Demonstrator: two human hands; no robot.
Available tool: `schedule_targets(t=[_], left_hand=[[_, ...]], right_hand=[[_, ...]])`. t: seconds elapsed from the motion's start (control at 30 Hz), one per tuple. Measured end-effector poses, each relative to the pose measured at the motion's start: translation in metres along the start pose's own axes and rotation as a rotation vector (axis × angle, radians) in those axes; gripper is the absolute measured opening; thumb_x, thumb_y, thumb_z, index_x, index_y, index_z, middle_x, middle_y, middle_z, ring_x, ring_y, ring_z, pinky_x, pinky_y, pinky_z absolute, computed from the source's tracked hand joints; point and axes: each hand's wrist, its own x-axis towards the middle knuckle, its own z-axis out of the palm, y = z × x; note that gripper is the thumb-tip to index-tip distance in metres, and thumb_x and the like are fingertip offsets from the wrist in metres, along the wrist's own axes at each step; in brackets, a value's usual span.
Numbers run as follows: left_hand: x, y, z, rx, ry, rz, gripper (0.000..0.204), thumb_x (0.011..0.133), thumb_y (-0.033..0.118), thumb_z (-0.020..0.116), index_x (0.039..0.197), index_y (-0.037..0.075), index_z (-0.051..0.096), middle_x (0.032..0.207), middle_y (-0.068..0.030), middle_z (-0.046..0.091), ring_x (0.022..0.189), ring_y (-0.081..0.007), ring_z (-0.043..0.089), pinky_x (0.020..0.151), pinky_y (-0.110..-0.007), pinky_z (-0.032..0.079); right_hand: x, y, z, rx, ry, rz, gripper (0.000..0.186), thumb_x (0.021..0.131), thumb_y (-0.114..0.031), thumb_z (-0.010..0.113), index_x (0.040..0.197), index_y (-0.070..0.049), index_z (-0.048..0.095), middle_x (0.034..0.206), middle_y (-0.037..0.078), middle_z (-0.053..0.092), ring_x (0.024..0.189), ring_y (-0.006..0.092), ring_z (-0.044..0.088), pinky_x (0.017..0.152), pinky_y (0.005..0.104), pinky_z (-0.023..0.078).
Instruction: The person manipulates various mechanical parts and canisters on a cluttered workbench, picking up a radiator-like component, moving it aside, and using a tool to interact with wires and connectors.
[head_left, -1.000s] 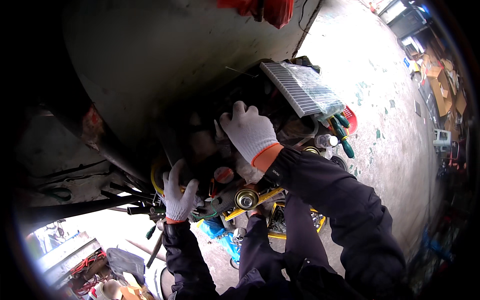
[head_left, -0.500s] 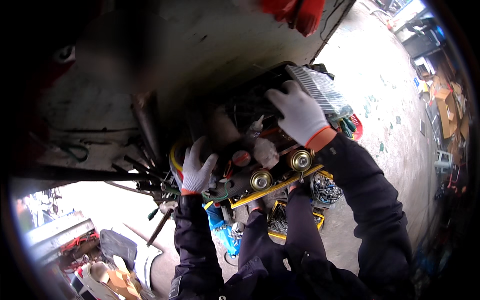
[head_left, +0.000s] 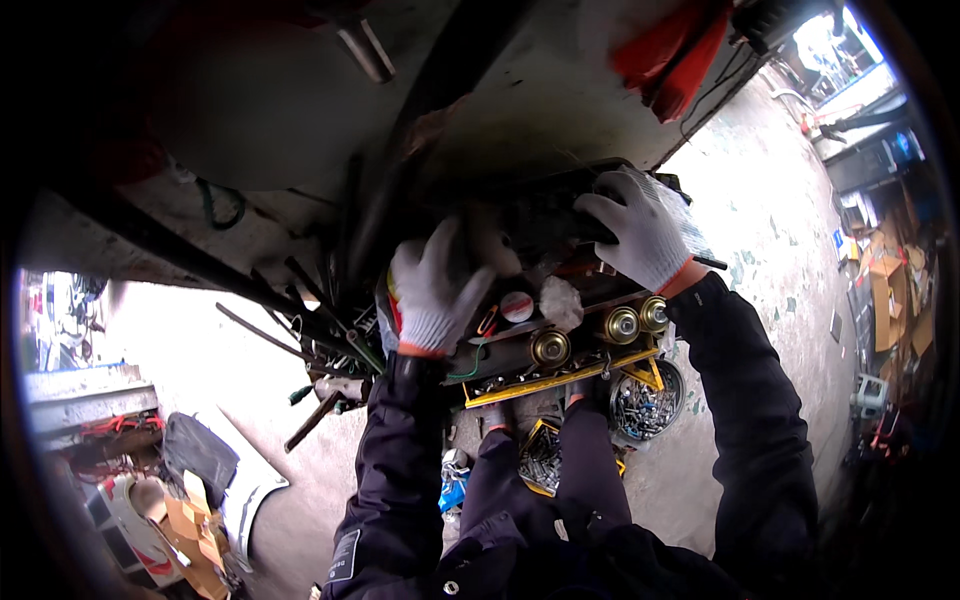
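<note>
My left hand (head_left: 435, 285) in a white knit glove rests over the left part of a cluttered tool shelf (head_left: 555, 378), thumb and fingers apart. My right hand (head_left: 640, 225), gloved alike, has bent, spread fingers over dark items beside a plastic-covered pleated filter (head_left: 680, 215); what lies under its fingertips is hidden. Between and below my hands are a round red-and-white container (head_left: 516, 306), crumpled translucent plastic (head_left: 561, 303), red-handled pliers (head_left: 488, 322) and several gold-topped cans (head_left: 622, 324).
Dark bars (head_left: 265, 335) jut out at left. A red cloth (head_left: 670, 60) hangs above. Below are a basin of metal parts (head_left: 645, 405) and a yellow-rimmed bin (head_left: 540, 455). Cardboard (head_left: 885, 300) and other clutter line the right side; a pale panel (head_left: 245, 500) lies lower left.
The view has shifted, so the shelf appears further right. My right hand has moved rightward along the shelf toward the filter. My left hand stays at the left part, shifted slightly upward.
</note>
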Motion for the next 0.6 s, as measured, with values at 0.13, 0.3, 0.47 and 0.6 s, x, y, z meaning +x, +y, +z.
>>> schedule_targets(t=[0.13, 0.3, 0.47, 0.6], left_hand=[[0.045, 0.022, 0.002, -0.143, -0.355, 0.162, 0.034, 0.083, 0.019, 0.076, 0.113, 0.007, 0.065, 0.103, -0.014, 0.057, 0.091, -0.0308, 0.061, 0.08, -0.04, 0.051], [0.036, 0.03, -0.008, -0.154, -0.351, 0.352, 0.01, 0.083, 0.008, 0.068, 0.092, 0.004, 0.064, 0.088, -0.0146, 0.054, 0.082, -0.0343, 0.058, 0.071, -0.043, 0.047], [0.025, 0.049, -0.084, -0.054, -0.174, 0.324, 0.007, 0.081, 0.001, 0.069, 0.086, 0.003, 0.065, 0.085, -0.0139, 0.052, 0.078, -0.0331, 0.056, 0.068, -0.043, 0.046], [0.005, 0.051, -0.175, 0.154, -0.104, 0.22, 0.003, 0.086, 0.0, 0.07, 0.088, -0.001, 0.067, 0.081, -0.0114, 0.052, 0.07, -0.0281, 0.055, 0.061, -0.037, 0.043]], right_hand=[[0.002, -0.018, 0.015, 0.064, -0.017, -0.055, 0.059, 0.068, -0.014, 0.081, 0.124, -0.021, 0.063, 0.129, 0.012, 0.052, 0.107, 0.032, 0.063, 0.085, 0.0418, 0.057], [-0.002, -0.016, 0.028, 0.152, -0.016, -0.063, 0.059, 0.066, -0.012, 0.081, 0.122, -0.02, 0.063, 0.129, 0.011, 0.054, 0.104, 0.0318, 0.065, 0.082, 0.0413, 0.058], [0.0, -0.018, 0.031, 0.198, -0.014, 0.04, 0.056, 0.067, -0.01, 0.078, 0.12, -0.02, 0.062, 0.127, 0.011, 0.055, 0.099, 0.0344, 0.067, 0.081, 0.0428, 0.058], [0.002, -0.016, 0.038, 0.144, -0.029, 0.13, 0.051, 0.074, -0.011, 0.074, 0.122, -0.021, 0.061, 0.124, 0.013, 0.056, 0.099, 0.0374, 0.066, 0.084, 0.0447, 0.057]])
